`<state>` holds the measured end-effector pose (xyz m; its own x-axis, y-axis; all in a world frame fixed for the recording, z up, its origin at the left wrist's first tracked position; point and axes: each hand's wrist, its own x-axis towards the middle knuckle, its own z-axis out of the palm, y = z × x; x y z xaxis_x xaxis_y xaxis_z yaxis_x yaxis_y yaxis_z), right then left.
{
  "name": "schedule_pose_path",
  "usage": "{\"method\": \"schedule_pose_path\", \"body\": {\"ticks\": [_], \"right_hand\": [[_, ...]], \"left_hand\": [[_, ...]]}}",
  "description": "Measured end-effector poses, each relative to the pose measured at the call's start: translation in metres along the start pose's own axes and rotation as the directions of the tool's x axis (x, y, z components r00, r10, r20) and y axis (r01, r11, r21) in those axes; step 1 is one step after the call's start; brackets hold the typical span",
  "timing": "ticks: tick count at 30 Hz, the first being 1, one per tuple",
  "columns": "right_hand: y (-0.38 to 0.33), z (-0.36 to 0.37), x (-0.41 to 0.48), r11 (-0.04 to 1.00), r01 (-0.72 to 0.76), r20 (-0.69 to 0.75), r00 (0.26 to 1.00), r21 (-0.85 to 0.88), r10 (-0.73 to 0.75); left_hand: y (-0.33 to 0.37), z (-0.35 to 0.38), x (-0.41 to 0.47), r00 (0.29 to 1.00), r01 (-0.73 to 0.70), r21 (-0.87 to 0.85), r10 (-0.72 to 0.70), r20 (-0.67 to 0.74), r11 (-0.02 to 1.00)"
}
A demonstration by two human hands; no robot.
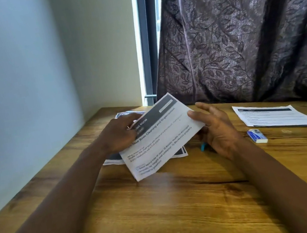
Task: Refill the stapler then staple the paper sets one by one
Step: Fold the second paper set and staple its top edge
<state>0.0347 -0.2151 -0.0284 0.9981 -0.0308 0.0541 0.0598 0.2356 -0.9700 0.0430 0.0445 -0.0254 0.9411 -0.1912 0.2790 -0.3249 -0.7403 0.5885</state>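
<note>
While the desk [164,206] nearest the camera is bare wood, the action sits a bit further out: the left hand [120,135] is pinching the upper left part of a printed paper set [158,138], lifted and tilted above the wood, and the right hand [215,128] has its fingers spread wide, thumb just touching the right edge, more steadying than gripping. Looks to me like the squaring-up step before stapling, so I'd tap the sheets flush first, and keep the pinch close to whichever corner gets the staple so nothing fans out. Under the held set there's a pile of more sheets [179,152] lying flat on the desk. A bit of something turquoise [203,146] pokes out below the right palm; could be the stapler, honestly can't tell since the hand covers most of it. Off to the right sits a small blue and white box [256,135], probably staples, and just beyond it another paper set [276,117] flat near the curtain [245,28]. Keep the finished ones well apart from the pile.
</note>
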Motion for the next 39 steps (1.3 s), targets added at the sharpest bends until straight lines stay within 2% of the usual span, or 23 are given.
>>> {"method": "schedule_pose_path", "body": {"ticks": [2, 3, 5, 7, 9, 11, 12, 14, 17, 20, 22, 25, 27, 30, 32, 34, 39], "right_hand": [[0.001, 0.001, -0.004, 0.943, 0.095, 0.038, 0.995, -0.317, -0.088], [0.003, 0.002, -0.006, 0.857, 0.166, 0.072, 0.986, -0.489, -0.150], [0.008, 0.008, -0.012, 0.614, 0.275, 0.162, 0.959, -0.740, -0.235], [0.013, 0.015, -0.018, 0.362, 0.304, 0.226, 0.944, -0.881, -0.242], [0.021, 0.022, -0.024, 0.147, 0.294, 0.258, 0.941, -0.945, -0.221], [0.026, 0.026, -0.027, 0.048, 0.316, 0.296, 0.924, -0.948, -0.244], [0.028, 0.028, -0.027, 0.050, 0.359, 0.335, 0.907, -0.932, -0.257], [0.031, 0.033, -0.026, 0.128, 0.449, 0.416, 0.883, -0.884, -0.217], [0.037, 0.040, -0.022, 0.197, 0.488, 0.493, 0.869, -0.850, -0.024], [0.044, 0.043, -0.019, 0.148, 0.498, 0.511, 0.857, -0.855, 0.066], [0.046, 0.042, -0.019, 0.105, 0.497, 0.505, 0.860, -0.861, 0.073], [0.049, 0.042, -0.018, 0.094, 0.501, 0.507, 0.859, -0.861, 0.068], [0.050, 0.045, -0.017, 0.100, 0.509, 0.515, 0.855, -0.855, 0.058], [0.053, 0.052, -0.019, 0.158, 0.565, 0.573, 0.819, -0.810, 0.006], [0.054, 0.056, -0.022, 0.220, 0.589, 0.600, 0.800, -0.778, -0.018], [0.056, 0.056, -0.023, 0.239, 0.589, 0.606, 0.795, -0.772, -0.003], [0.059, 0.054, -0.022, 0.138, 0.583, 0.591, 0.806, -0.801, 0.028]], "left_hand": [[-0.007, -0.002, 0.003, 0.999, -0.038, 0.234, 0.044, -0.019, 0.971], [-0.010, -0.002, 0.004, 0.997, -0.064, 0.321, 0.078, -0.029, 0.945], [-0.013, -0.004, 0.008, 0.993, -0.096, 0.434, 0.119, -0.025, 0.896], [-0.013, -0.002, 0.011, 0.992, -0.117, 0.501, 0.125, 0.018, 0.857], [-0.012, 0.003, 0.011, 0.990, -0.144, 0.536, 0.122, 0.076, 0.832], [-0.009, 0.009, 0.012, 0.983, -0.180, 0.543, 0.139, 0.117, 0.820], [-0.008, 0.011, 0.012, 0.980, -0.195, 0.537, 0.150, 0.127, 0.821], [-0.008, 0.016, 0.013, 0.976, -0.219, 0.522, 0.173, 0.135, 0.824], [-0.009, 0.023, 0.012, 0.967, -0.251, 0.523, 0.194, 0.162, 0.815], [-0.006, 0.022, 0.010, 0.975, -0.222, 0.565, 0.177, 0.134, 0.795], [-0.001, 0.020, 0.002, 0.985, -0.167, 0.569, 0.166, 0.055, 0.805], [0.009, 0.023, -0.030, 0.996, -0.086, 0.379, 0.094, -0.003, 0.921], [0.014, 0.027, -0.054, 0.993, -0.052, 0.304, 0.018, 0.115, 0.951], [0.014, 0.036, -0.069, 0.955, -0.077, 0.437, -0.060, 0.291, 0.896], [0.016, 0.038, -0.069, 0.947, -0.072, 0.493, -0.096, 0.307, 0.867], [0.017, 0.039, -0.069, 0.935, -0.064, 0.515, -0.129, 0.330, 0.855], [0.006, 0.031, -0.070, 0.912, 0.012, 0.571, -0.242, 0.330, 0.821]]}}
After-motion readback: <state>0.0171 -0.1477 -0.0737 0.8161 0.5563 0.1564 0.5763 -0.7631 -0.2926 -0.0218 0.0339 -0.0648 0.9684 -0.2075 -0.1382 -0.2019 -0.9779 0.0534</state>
